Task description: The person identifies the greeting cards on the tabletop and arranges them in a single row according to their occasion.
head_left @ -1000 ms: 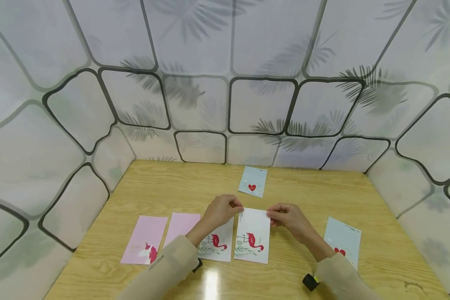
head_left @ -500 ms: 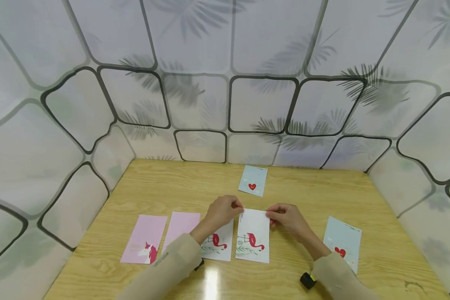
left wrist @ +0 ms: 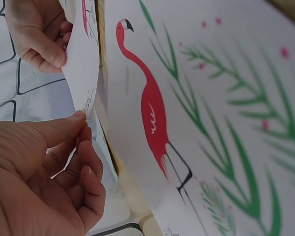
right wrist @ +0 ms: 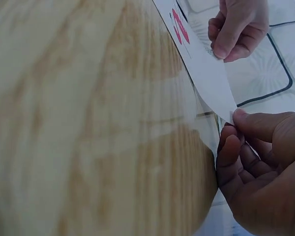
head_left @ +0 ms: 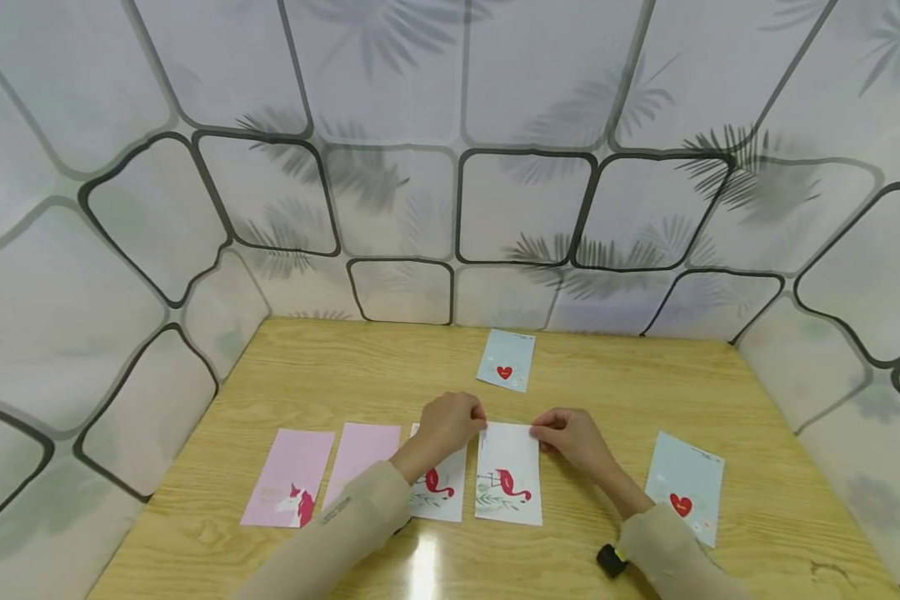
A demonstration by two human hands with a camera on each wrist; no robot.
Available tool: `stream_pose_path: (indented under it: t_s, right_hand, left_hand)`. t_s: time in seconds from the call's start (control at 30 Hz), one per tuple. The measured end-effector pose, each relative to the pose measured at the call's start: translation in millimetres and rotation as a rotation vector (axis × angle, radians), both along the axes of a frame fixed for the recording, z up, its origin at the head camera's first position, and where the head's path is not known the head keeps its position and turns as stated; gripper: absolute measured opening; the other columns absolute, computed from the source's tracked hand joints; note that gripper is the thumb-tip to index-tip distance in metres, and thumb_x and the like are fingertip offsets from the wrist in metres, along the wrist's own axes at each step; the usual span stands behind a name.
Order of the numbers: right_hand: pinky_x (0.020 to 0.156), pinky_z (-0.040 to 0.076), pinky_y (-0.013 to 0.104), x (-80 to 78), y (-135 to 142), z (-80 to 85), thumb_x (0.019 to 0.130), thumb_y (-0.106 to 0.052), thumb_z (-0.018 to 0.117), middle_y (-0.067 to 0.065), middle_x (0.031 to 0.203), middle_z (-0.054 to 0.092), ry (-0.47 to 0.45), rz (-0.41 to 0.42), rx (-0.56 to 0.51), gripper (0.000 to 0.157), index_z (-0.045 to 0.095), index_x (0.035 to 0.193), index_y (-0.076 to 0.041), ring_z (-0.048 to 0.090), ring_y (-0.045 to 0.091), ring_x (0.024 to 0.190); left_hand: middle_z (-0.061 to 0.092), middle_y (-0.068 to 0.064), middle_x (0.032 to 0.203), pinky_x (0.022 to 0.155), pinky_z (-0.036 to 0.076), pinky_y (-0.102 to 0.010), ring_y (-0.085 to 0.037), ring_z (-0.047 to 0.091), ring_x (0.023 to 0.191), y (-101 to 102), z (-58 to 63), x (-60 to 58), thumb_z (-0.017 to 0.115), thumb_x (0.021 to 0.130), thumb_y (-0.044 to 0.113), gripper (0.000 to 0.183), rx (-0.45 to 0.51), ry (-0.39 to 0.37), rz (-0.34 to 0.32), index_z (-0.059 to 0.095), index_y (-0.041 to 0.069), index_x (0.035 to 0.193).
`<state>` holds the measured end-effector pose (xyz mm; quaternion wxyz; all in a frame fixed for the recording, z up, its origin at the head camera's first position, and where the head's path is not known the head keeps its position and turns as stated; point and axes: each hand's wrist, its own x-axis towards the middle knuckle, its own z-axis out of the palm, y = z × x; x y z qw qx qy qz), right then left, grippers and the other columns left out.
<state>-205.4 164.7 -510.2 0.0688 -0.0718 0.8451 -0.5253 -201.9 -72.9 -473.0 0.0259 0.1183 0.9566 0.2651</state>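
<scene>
A white flamingo card (head_left: 508,471) is held by its two far corners. My left hand (head_left: 447,423) pinches the left corner between thumb and forefinger. At the right corner the thumb and fingers of my right hand (head_left: 576,440) grip the edge. Both wrist views show this card (left wrist: 82,64) bending, its far end raised in the fingertips. Beside it to the left lies a second flamingo card (head_left: 444,483), partly hidden by my left wrist; it looms large in the left wrist view.
Two pink cards lie further left: a unicorn card (head_left: 292,475) and a pink card (head_left: 360,454) partly under my left sleeve. A blue heart card (head_left: 506,360) is at the back, and another blue heart card (head_left: 686,483) is at the right. Patterned walls surround the wooden table (head_left: 345,367).
The held flamingo card has shifted slightly to the right and nearer, its far edge coming down a little. Both hands still pinch its corners. The other cards have stayed put.
</scene>
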Motion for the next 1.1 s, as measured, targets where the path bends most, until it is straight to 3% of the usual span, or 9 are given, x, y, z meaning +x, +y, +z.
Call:
stream_pose_path:
  t_s: [0.43,0.63,1.1]
  right_hand:
    - [0.054,0.042,0.022,0.0,-4,2.8,0.091,-0.009,0.079,-0.002,0.072,0.064,0.076,0.049,0.176,0.006,0.076,0.088,-0.006,0.052,0.012,0.063]
    - [0.062,0.043,0.024,-2.1,-7,1.8,0.089,-0.007,0.080,-0.005,0.077,0.067,0.142,0.069,0.269,0.005,0.077,0.086,-0.008,0.052,0.013,0.071]
    - [0.068,0.045,0.030,-2.0,-14,2.5,0.089,-0.007,0.081,-0.005,0.076,0.065,0.125,0.046,0.354,0.011,0.075,0.081,-0.011,0.053,0.014,0.073]
  left_hand:
    - [0.057,0.009,0.067,0.058,0.041,-0.026,-0.009,0.051,0.060,1,-5.7,-3.8,0.080,0.092,0.021,0.020,-0.063,-0.005,-0.002,0.069,0.020,0.076]
    - [0.057,0.009,0.067,0.058,0.041,-0.027,-0.010,0.050,0.061,2,-7.9,-4.3,0.081,0.091,0.021,0.020,-0.096,0.017,-0.001,0.069,0.020,0.074]
    - [0.065,0.006,0.073,0.058,0.045,-0.029,-0.012,0.055,0.064,3,-11.3,-5.3,0.082,0.090,0.020,0.019,-0.143,0.034,0.006,0.071,0.020,0.074]
